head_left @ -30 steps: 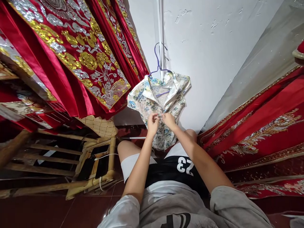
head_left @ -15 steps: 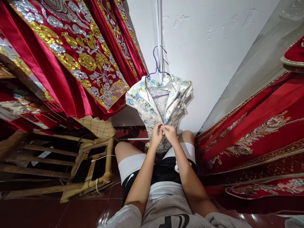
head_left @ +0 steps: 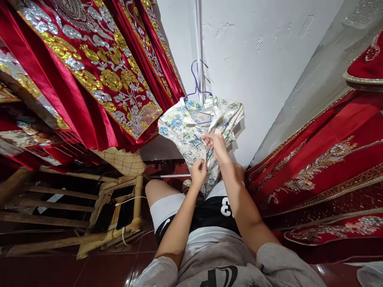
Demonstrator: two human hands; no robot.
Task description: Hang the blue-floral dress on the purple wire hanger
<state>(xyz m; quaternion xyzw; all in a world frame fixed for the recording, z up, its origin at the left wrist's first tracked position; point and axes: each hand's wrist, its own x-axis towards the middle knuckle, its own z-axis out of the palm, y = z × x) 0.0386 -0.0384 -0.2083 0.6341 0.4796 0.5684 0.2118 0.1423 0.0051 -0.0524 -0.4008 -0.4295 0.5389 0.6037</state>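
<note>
A white floral blouse [head_left: 182, 129] with blue and yellow flowers hangs on a purple hanger [head_left: 196, 85] in front of me. My left hand [head_left: 198, 174] is closed, pinching the lower part of its front. Higher up, my right hand [head_left: 216, 144] has its fingers bent together at the front opening, just under the collar. What lies between those fingertips is too small to make out. The front edges meet between my two hands. Above my right hand the collar stands apart, and the lapel on the right side is folded.
Red garments with gold and silver sequins [head_left: 112, 79] hang at the left, and more red embroidered cloth [head_left: 314, 167] at the right. A bamboo chair [head_left: 137, 199] bears dark phones and a white cable. Behind the hanger a white pole [head_left: 198, 44] runs along the wall.
My right hand has left my left hand and moved up along the blouse front. The neck opening has become shorter, with the front edges drawn together. My left hand has shifted slightly down.
</note>
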